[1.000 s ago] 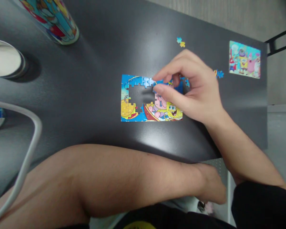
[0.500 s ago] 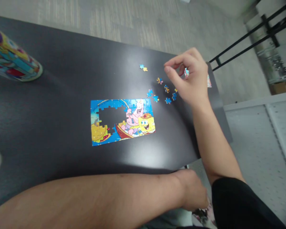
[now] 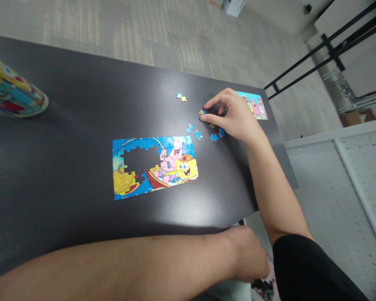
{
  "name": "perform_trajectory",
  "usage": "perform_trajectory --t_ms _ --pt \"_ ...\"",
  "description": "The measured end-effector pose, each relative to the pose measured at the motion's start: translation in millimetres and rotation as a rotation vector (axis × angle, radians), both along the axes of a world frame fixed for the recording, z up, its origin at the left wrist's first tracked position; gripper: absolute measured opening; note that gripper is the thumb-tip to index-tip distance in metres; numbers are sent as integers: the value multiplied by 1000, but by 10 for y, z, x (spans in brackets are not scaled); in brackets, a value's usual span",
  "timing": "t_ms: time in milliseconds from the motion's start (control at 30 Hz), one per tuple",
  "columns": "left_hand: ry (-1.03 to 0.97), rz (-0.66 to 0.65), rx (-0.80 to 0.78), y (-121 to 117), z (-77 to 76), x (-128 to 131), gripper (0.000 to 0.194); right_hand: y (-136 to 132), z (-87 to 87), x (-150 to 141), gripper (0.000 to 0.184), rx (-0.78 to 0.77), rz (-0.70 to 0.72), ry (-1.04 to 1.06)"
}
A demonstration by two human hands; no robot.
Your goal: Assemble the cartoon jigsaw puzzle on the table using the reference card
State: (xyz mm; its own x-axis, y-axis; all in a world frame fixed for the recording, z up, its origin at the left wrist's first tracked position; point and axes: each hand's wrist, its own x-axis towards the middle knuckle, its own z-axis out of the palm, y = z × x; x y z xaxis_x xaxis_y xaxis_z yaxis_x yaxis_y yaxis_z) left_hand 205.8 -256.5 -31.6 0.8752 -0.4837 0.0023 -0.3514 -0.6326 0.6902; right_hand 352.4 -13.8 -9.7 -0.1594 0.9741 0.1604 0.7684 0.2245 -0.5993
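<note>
My right hand (image 3: 230, 112) reaches over the loose puzzle pieces, thumb and forefinger closing around a small orange-and-blue puzzle piece (image 3: 202, 112) on the table. Below the hand lie several more pieces, among them a blue piece (image 3: 214, 137). To the left, a partly assembled jigsaw puzzle (image 3: 187, 168) with a cartoon picture has a large dark gap left of its middle. My left hand (image 3: 250, 255) rests low at the table's near edge, its fingers hidden from view.
A picture card (image 3: 257, 106) lies at the table's far right, partly behind my right hand. Two light blue and yellow pieces (image 3: 181, 97) sit at the back. A colourful cylindrical container (image 3: 14, 92) stands on the left of the dark table (image 3: 75, 175).
My right hand has come down and left from above the pieces to one orange-and-blue piece. The picture card is now less covered. The camera view has shifted slightly.
</note>
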Motion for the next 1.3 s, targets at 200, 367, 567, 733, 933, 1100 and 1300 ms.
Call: perform_trajectory --t_ms 200,367,567,733,933,1100,1300 --pt "2 -15 5 1 -8 -13 68 -12 -16 27 36 -39 11 46" --pt "10 -29 15 24 25 -5 65 -46 -38 -57 50 -141 51 181" --pt "18 -42 37 35 76 7 65 -66 26 -240 63 -208 130 346" --pt "-9 -32 43 63 98 3 68 -195 139 -469 58 -266 155 453" --pt "-36 11 55 -7 90 29 55 -426 217 -732 37 -308 335 604" --pt "-57 16 63 -117 38 70 37 -553 174 -916 26 -365 426 620" --pt "-102 20 110 -202 0 102 37 -628 126 -1070 35 -427 368 492"
